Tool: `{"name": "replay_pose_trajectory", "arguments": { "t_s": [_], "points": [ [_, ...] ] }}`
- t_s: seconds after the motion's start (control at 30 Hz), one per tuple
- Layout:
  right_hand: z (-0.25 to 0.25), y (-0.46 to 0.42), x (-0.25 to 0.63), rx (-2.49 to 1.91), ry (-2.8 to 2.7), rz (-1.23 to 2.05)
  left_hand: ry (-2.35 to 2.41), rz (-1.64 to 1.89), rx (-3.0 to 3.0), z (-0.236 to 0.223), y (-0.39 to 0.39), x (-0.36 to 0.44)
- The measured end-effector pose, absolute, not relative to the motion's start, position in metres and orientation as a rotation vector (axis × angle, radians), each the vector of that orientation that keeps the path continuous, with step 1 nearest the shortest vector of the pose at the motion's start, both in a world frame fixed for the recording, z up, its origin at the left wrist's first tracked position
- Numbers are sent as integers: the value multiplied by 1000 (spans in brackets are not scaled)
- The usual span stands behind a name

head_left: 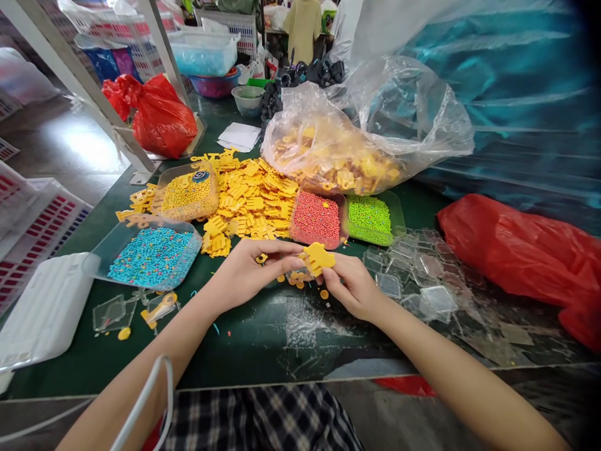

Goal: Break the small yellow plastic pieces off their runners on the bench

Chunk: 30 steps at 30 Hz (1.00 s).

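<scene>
A small yellow plastic piece (318,257) is held between both hands above the green table (244,351). My left hand (248,272) pinches its left side with thumb and fingers closed. My right hand (353,285) grips its right side from below, fingers curled. Small yellow bits (297,279) lie on the table just under the hands. Beyond the hands lies a heap of yellow plastic parts (248,200).
Trays of beads stand around the heap: blue (154,255), yellow (188,191), red (315,219), green (370,218). A clear bag of yellow parts (338,156) lies behind. Clear plastic lids (422,275) spread at right, red bags (521,250) (157,116), a white tray (47,310) at left.
</scene>
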State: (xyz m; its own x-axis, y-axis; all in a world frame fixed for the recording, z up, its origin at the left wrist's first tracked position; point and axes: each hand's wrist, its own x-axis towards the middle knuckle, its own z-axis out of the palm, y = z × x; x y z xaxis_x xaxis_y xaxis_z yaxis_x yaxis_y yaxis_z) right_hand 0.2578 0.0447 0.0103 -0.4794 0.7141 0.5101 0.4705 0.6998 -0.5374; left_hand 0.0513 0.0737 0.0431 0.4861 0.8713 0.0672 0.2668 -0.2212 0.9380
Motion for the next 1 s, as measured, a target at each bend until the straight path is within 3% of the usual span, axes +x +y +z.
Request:
{"name": "replay_pose_trajectory", "arguments": {
  "t_s": [0.63,1.0],
  "points": [
    [11,43,253,-883,-2095,365,1017,873,1953,42,70,55],
    [13,40,247,-920,-2057,535,987,771,2078,44,69,54]
  ]
}}
